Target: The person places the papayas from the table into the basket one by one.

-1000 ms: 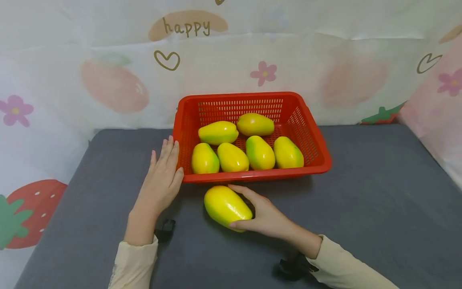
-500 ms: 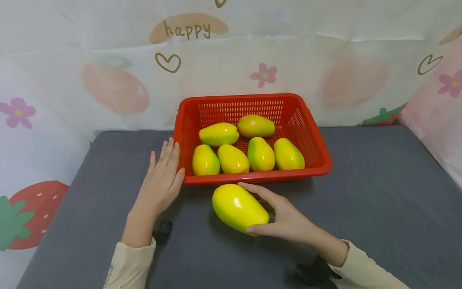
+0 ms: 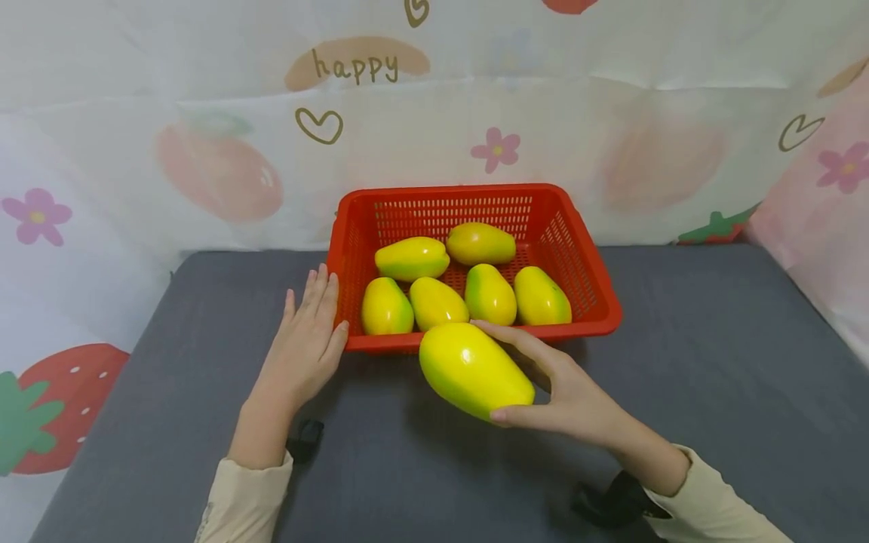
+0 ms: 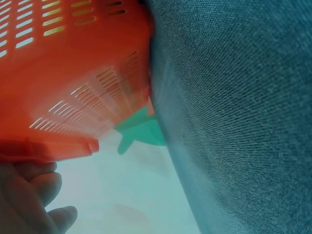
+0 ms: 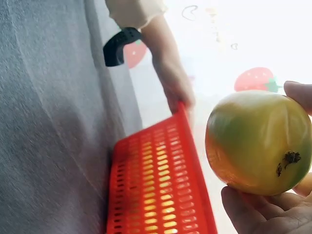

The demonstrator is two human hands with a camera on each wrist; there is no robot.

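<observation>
My right hand (image 3: 577,392) holds a yellow-green papaya (image 3: 475,369) between thumb and fingers, raised off the table before the front rim of a red plastic basket (image 3: 597,324). In the right wrist view the dark stem scar of the held papaya (image 5: 258,141) faces the camera. My left hand (image 3: 295,354) rests along the left side of the basket with its fingers straight. The left wrist view shows its fingertips by the rim of the basket (image 4: 58,87). Inside the basket lie several more papayas, among them one at the back (image 3: 480,243) and one at the right (image 3: 541,296).
A grey cloth-covered table (image 3: 713,392) carries the basket, which stands near its back edge. Behind it hangs a pale printed curtain (image 3: 543,98) with fruit and flower pictures. A dark strap (image 3: 614,501) sits near my right sleeve.
The held papaya has been lifted off the table and carried up and to the right, so it now overlaps the basket's front rim. My left hand stays at the basket's side.
</observation>
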